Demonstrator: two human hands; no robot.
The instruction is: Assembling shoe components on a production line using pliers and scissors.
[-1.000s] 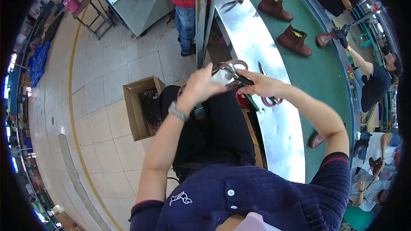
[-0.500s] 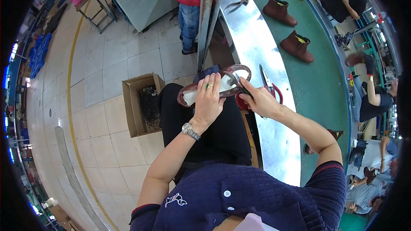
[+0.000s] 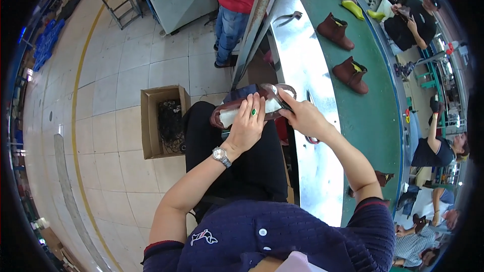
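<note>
Left hand (image 3: 245, 126) has flattened open over the shoe (image 3: 228, 117), likely steadying it; right hand (image 3: 308, 119) stays closed on a tool (image 3: 273, 90), pincers perhaps, head half-hidden.

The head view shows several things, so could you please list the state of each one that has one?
Left hand: fingers across the brown shoe
Right hand: closed around a black-handled tool
Brown shoe: underside up, white area showing
Cardboard box: open, dark scraps inside
Pincers: lying on the metal bench, handles apart
Scissors: partly hidden; open or closed cannot be told
Two brown boots: lime lining showing
</note>
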